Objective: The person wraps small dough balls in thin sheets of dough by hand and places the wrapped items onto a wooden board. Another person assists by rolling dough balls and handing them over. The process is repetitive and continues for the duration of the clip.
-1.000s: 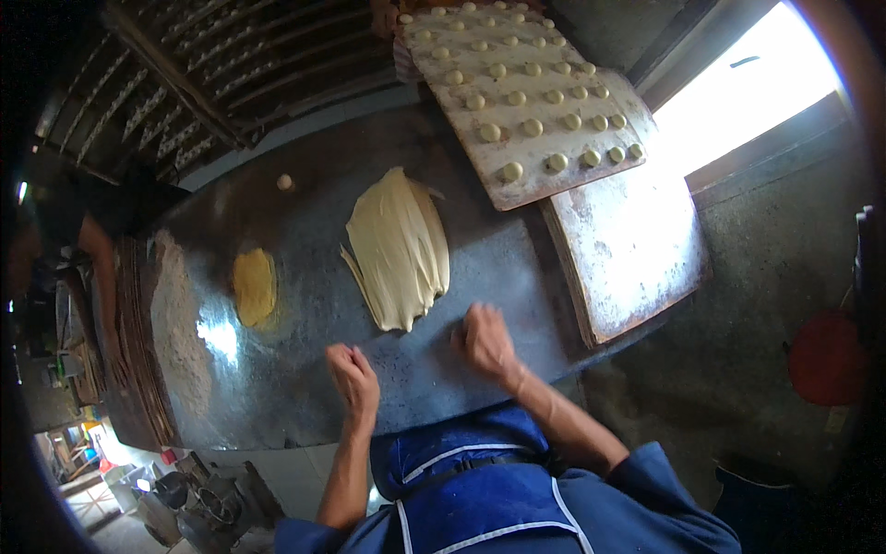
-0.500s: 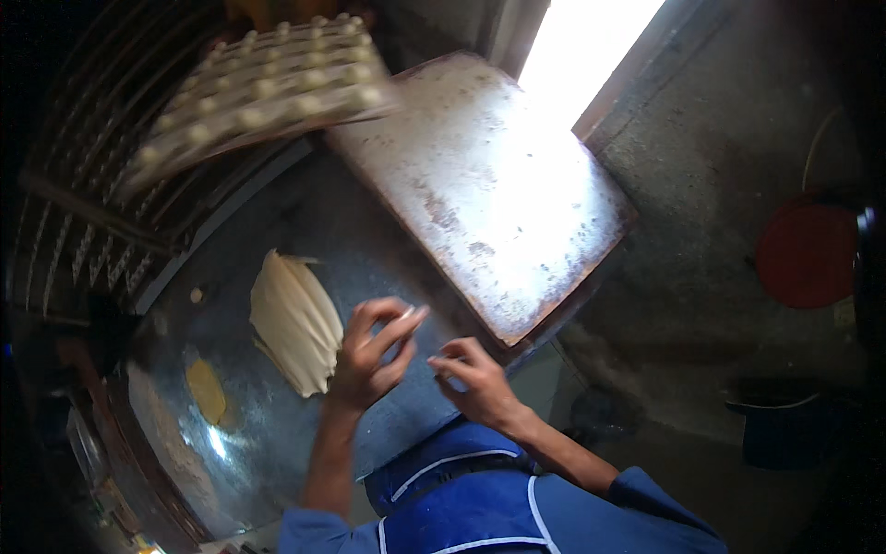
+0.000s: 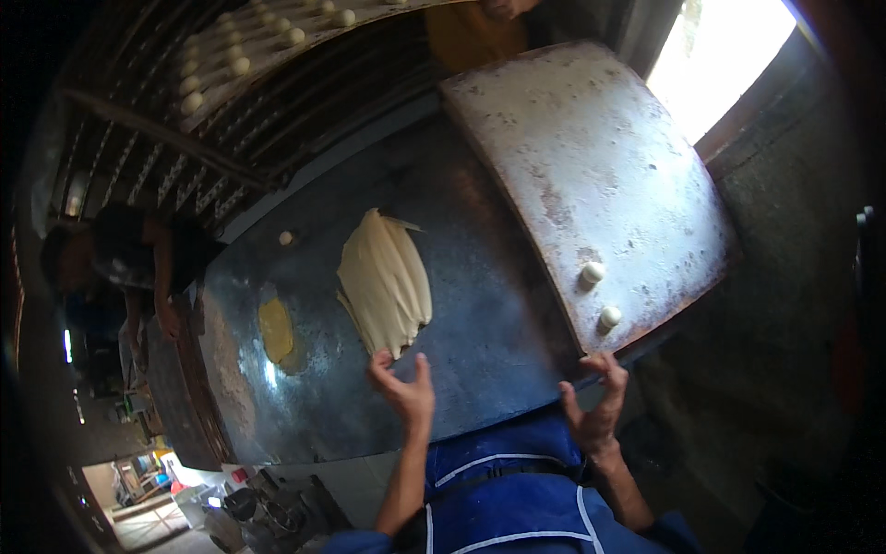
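Observation:
A slab of pale, folded dough (image 3: 388, 282) lies on the dark worktable (image 3: 480, 369). At its near end is my left hand (image 3: 406, 395), thumb and fingers apart with nothing between them. The fingertips come right up to the dough's edge; whether they touch it I cannot tell. My right hand (image 3: 598, 406) is spread open by the near corner of a worn metal baking tray (image 3: 628, 185), also holding nothing. On that tray, close to the corner, sit two small round dough balls, one dough ball (image 3: 592, 272) a little farther off than the other dough ball (image 3: 610, 317).
A yellow flattened patch (image 3: 276, 331) and a small dough piece (image 3: 286, 238) lie left on the table. Another tray (image 3: 268, 60) with several dough balls is by the rack (image 3: 166, 138). A person in yellow (image 3: 475, 37) stands behind; another person (image 3: 138, 254) is at left.
Two dough balls now sit on the formerly bare tray. My hands, close together before, have parted and opened. The view has shifted, and the other loaded tray is higher, partly out of sight.

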Demonstrator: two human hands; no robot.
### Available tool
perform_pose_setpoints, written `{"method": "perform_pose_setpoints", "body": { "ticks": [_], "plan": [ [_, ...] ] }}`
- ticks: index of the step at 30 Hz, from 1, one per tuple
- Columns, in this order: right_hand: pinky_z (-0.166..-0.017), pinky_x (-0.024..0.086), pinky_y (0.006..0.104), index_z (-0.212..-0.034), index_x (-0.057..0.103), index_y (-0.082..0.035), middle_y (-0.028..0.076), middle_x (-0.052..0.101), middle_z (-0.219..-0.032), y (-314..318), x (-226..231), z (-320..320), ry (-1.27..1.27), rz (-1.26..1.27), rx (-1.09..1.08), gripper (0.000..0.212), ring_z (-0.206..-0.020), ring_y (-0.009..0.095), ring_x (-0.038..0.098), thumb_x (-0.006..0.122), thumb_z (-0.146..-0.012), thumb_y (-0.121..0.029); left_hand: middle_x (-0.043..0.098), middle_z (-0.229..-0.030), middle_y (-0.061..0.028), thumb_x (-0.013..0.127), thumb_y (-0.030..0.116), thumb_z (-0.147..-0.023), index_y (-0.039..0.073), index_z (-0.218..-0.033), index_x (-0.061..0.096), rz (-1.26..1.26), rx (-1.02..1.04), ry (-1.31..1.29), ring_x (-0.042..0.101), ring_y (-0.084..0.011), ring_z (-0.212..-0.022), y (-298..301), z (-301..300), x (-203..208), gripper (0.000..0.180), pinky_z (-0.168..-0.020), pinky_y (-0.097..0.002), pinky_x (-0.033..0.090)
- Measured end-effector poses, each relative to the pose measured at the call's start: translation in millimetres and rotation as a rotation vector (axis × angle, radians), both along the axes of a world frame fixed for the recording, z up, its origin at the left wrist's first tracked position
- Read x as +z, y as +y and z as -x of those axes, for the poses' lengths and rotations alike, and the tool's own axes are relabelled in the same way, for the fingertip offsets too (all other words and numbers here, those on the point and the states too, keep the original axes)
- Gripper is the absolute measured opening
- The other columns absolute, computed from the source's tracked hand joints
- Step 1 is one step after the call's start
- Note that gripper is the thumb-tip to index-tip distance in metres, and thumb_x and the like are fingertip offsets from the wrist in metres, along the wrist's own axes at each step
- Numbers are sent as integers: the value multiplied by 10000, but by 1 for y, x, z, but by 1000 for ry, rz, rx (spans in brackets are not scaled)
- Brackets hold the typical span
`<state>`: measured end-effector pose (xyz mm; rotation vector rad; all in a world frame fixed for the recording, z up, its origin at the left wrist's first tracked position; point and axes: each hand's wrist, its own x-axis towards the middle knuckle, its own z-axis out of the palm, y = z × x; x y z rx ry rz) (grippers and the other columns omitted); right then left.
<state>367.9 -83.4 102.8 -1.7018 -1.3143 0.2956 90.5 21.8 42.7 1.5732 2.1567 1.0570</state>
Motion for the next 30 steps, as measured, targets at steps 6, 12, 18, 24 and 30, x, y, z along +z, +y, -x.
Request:
{"method": "perform_pose_setpoints", "body": {
  "ticks": [6,12,18,24,30],
  "plan": [
    [-903,498,368,-1220,654,30,111,701,-1053,69,-44,123,739,517,527,338,-968,225,647,608,-1036,-250,687,-943,-126,764,6,-804,26,-1039,749,-88,-62,28,675,-310,-832,21,47,5,237,-748,-431,553],
    [-723,505,418,-1084,703,47,106,718,-873,132,-70,208,784,900,735,461,-836,208,676,522,-1094,-377,758,-825,-172,689,125,-979,-53,-1090,730,212,-93,-449,760,-221,-734,-47,44,65,214,-680,-338,612],
    [-684,518,518,-881,605,-7,234,646,-782,73,-33,198,34,327,657,195,-732,455,643,544,-999,-150,599,-764,-3,460,447,-1097,51,-1026,642,727,17,-1582,539,-122,-551,1,55,22,441,-658,-277,555],
    [-827,536,422,-1018,630,3,187,654,-942,34,67,172,351,512,1550,121,-918,339,670,612,-938,-85,368,-664,82,485,404,-1096,166,-938,541,757,-11,-1951,290,-40,-507,-2,59,-14,291,-499,-249,291],
    [-977,514,342,-1249,649,-3,114,688,-1201,145,7,232,883,526,1295,353,-1094,169,645,705,-958,-195,690,-973,-163,586,221,-1005,10,-1175,648,18,-608,-379,709,-293,-927,-49,81,-54,278,-816,-437,563]
  ]
}}
